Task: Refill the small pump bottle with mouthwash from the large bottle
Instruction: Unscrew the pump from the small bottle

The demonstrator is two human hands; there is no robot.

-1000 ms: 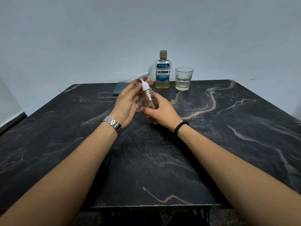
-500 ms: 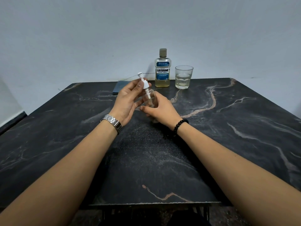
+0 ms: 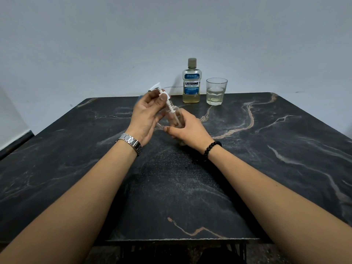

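My right hand (image 3: pixel 187 128) grips the small clear pump bottle (image 3: pixel 174 116) above the middle of the dark marble table (image 3: pixel 266 149). Fingers and thumb of my left hand (image 3: pixel 147 115) pinch the white pump head (image 3: pixel 162 93), which is lifted up and tilted left, its thin tube still reaching down into the bottle. The large mouthwash bottle (image 3: pixel 191 81), capped and holding yellowish liquid at the bottom, stands upright at the table's far edge.
A drinking glass (image 3: pixel 216 91) with some pale liquid stands just right of the large bottle. A flat dark-blue object lies behind my left hand, mostly hidden. A wall rises right behind the table.
My left hand has raised the pump head up and to the left, drawing its tube partly out of the small bottle. My right hand kept the bottle nearly still.
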